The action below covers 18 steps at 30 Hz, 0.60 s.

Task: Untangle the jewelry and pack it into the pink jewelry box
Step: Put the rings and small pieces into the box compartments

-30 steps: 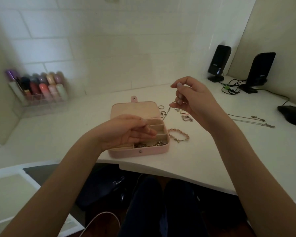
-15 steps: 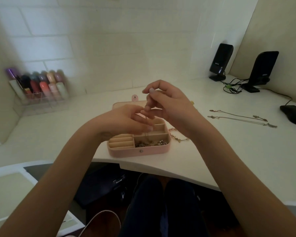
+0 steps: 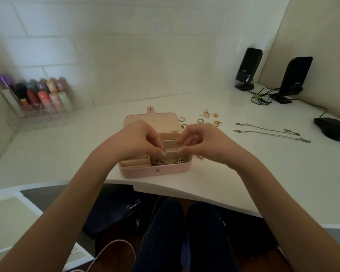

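Observation:
The pink jewelry box point(image 3: 155, 170) lies open near the desk's front edge, lid flat behind it. My left hand point(image 3: 137, 140) and right hand point(image 3: 202, 142) hover over its middle compartments, fingertips close together. Each pinches an end of a thin chain point(image 3: 170, 161), which sags in a faint loop into the box. Beaded jewelry point(image 3: 159, 163) fills the front compartment. Right of the box lie rings point(image 3: 182, 119), gold earrings point(image 3: 205, 112) and two long necklaces point(image 3: 267, 130). A bracelet point(image 3: 200, 158) peeks out under my right hand.
A clear organizer of lipsticks point(image 3: 37, 99) stands at the back left. At the back right are two black speakers point(image 3: 247, 69) with cables point(image 3: 261, 98), and a black mouse point(image 3: 332, 129) at the far right. The desk's curved front edge point(image 3: 185, 195) runs just below the box.
My right hand carried the dangling chain from right of the box to over it. Both hands then came down together onto the compartments, each pinching the chain.

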Available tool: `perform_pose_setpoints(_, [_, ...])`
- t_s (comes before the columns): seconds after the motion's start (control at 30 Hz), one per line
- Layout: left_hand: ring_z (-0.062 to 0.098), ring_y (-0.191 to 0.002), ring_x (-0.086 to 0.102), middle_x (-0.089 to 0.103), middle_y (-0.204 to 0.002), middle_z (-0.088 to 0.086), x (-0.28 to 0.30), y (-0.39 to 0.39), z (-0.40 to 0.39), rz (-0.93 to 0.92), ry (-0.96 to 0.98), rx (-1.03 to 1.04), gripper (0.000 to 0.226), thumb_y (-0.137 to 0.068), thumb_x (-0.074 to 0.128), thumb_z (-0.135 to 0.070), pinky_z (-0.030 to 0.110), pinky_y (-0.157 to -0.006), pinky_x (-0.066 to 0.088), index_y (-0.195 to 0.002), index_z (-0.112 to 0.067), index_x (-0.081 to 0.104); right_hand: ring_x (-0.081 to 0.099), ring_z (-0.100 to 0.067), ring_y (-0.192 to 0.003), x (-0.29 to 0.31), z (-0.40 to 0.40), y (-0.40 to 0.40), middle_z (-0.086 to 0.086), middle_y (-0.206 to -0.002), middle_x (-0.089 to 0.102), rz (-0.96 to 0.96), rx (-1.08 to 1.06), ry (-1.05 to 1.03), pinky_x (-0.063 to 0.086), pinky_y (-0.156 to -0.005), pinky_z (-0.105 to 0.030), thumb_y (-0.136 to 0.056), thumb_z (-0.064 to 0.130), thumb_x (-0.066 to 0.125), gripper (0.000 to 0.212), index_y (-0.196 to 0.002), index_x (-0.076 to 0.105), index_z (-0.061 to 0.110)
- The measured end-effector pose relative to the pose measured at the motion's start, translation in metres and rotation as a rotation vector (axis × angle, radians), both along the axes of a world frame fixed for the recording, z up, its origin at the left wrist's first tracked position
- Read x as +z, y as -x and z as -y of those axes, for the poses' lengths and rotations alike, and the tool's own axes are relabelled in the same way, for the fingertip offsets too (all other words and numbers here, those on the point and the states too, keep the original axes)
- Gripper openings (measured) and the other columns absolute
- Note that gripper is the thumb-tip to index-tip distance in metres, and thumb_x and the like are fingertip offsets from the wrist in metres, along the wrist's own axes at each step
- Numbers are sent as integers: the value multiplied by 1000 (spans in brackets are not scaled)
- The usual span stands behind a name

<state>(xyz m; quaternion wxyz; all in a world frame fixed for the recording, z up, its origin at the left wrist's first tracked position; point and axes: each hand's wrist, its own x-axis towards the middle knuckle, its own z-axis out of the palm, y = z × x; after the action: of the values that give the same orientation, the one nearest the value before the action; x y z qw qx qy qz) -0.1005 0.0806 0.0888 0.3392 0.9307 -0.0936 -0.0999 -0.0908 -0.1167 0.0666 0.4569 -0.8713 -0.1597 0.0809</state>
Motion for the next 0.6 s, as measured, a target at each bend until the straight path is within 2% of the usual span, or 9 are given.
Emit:
perform_pose_setpoints(0.1, [3,-73,58,70,-79,-7,-2,-1,2,21,-76,2,6,-76,80,-22,11,-60,40,-80,-20,76,58,-1,-54,-4,-1,2,-2,-70,72,39,-14,16,42,-55,-13,-74,18,82,16,-80,69,10])
perform_pose_setpoints(0.2, [-2,-70,50,58,-76,-16,-6,-3,-1,98,-118,93,11,-79,77,-21,8,-56,32,-89,-19,75,54,3,-54,-8,-1,4,9,-64,69,91,-21,32,41,-58,-13,-74,18,82,14,-75,70,13])
perform_pose_setpoints(0.27, [-1,-68,46,53,-74,-17,-11,-4,-2,117,-167,119,11,-78,78,-21,14,-58,32,-88,-19,75,54,3,-58,-11,-2,6,8,-66,69,120,-1,46,42,-60,-13,-73,18,82,12,-73,71,13])
perform_pose_setpoints(0.37, [3,-73,50,60,-78,-9,-17,-6,1,116,-246,104,11,-76,79,-22,19,-62,35,-86,-17,77,57,-7,-63,-16,-4,7,7,-71,70,148,45,69,48,-67,-24,-73,18,82,10,-72,72,17])
perform_pose_setpoints(0.43, [13,-85,56,66,-90,-1,-19,-8,3,137,-312,112,13,-77,78,-24,24,-73,41,-87,-15,77,55,-18,-67,-17,-4,7,9,-74,67,161,46,85,48,-68,-30,-73,20,82,10,-71,72,20])
perform_pose_setpoints(0.5, [21,-93,59,66,-98,6,-21,-10,4,176,-386,129,19,-76,78,-27,30,-79,46,-87,-12,77,49,-14,-66,-16,-1,6,12,-75,62,173,42,75,46,-68,-29,-73,21,83,10,-71,73,19])
perform_pose_setpoints(0.6, [24,-94,57,59,-101,7,-20,-8,5,221,-460,143,22,-74,79,-29,33,-79,47,-86,-10,75,47,-2,-61,-13,8,4,18,-71,64,179,10,7,44,-65,-17,-77,19,79,9,-74,71,17])
